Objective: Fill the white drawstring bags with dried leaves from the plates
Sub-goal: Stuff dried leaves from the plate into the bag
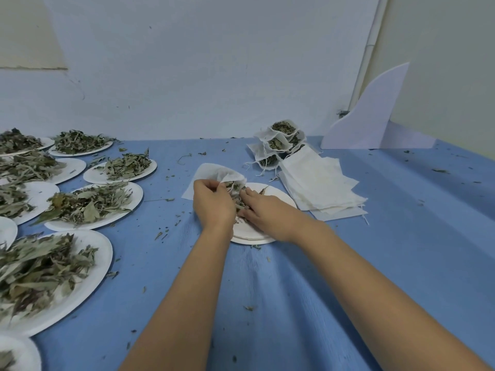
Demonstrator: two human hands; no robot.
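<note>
Many ways to lose leaf from here, judged largest first: sweeping leftward across the blue cloth (401, 236) and knocking the heaped plates (99, 263) well to the left of the left hand (211, 202); brushing the stack of empty bags (321, 183) just right of the right hand (265, 210) and scattering it; tipping the nearly bare working plate (281, 196) directly beneath both hands by leaning on its rim; letting the thin mouth of the open bag (214, 172) slip shut or tear through too hard a shove; crumbling brittle dried leaves (235, 187) and adding to the crumbs (160, 234) dotting the cloth left of the left wrist. Left hand curled, pinching the bag's rim and holding the mouth apart. Right hand loose and fairly flat over the plate, fingers stretched toward the mouth, pushing leaves in rather than clutching them, though any pinch beneath the fingertips hidden. Judged step: finishing off this plate's last leaves before drawing the string. Open bag lying just beyond the left knuckles, mouth turned toward the right fingertips, leaves touching both. Beyond the right hand, filled bags (278, 141) clustered at the empty stack's far-left corner
</note>
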